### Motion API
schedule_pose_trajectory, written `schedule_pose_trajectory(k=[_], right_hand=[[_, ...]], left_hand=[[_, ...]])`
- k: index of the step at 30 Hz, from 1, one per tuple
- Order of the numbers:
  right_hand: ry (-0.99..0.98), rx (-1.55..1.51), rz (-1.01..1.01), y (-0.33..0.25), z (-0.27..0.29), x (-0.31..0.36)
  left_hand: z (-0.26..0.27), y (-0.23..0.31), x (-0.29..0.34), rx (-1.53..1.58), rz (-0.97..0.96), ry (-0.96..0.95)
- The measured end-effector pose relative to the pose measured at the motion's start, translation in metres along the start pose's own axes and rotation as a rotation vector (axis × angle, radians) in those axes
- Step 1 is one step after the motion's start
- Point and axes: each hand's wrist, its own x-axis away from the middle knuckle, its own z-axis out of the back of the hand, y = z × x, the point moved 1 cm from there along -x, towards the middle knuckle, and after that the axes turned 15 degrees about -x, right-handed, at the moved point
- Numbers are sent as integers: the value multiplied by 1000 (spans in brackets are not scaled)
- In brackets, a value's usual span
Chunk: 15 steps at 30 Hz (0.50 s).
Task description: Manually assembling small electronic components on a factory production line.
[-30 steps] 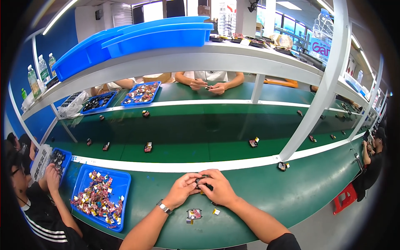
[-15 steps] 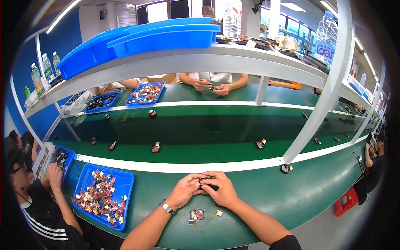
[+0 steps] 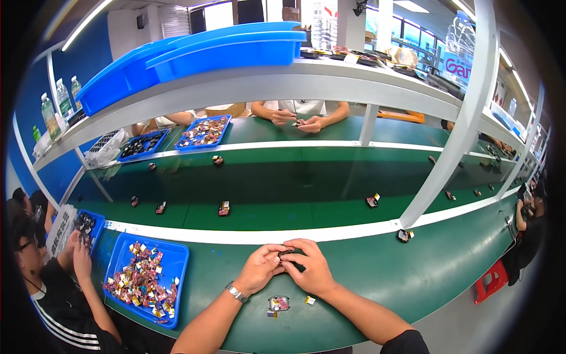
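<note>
My left hand [image 3: 259, 270] and my right hand [image 3: 312, 268] meet over the green bench [image 3: 365, 283], fingers closed around a small dark casing [image 3: 286, 252]. Fingertips cover much of it, so its inside is mostly hidden. Between my forearms lies a watch-shaped frame [image 3: 279, 303] with a reddish board in it. Against its lower edge rests a small yellow and silver cell [image 3: 272, 314]. A similar white and yellow piece [image 3: 310, 300] lies to the right, close to my right forearm.
At left, a blue tray [image 3: 178, 251] holds a heap of reddish boards. Beyond a white rail [image 3: 247, 236], small assemblies lie spaced out on a green belt [image 3: 295, 206]. A slanted white post [image 3: 439, 153] supports the overhead shelf [image 3: 236, 82]. Co-workers sit at left, opposite and far right.
Both hands still grip the casing; my right fingers have shifted and spread slightly around it. Pieces on the belt have slid a little right. The left co-worker's hands have come together.
</note>
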Motion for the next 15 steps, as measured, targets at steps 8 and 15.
schedule_pose_trajectory(k=[8,15], right_hand=[[-11,-35,7,-4,4,-4],[-20,-12,38,2,8,0]], left_hand=[[-1,-1,-3,25,-27,4],[-3,0,-2,5,3,-33]])
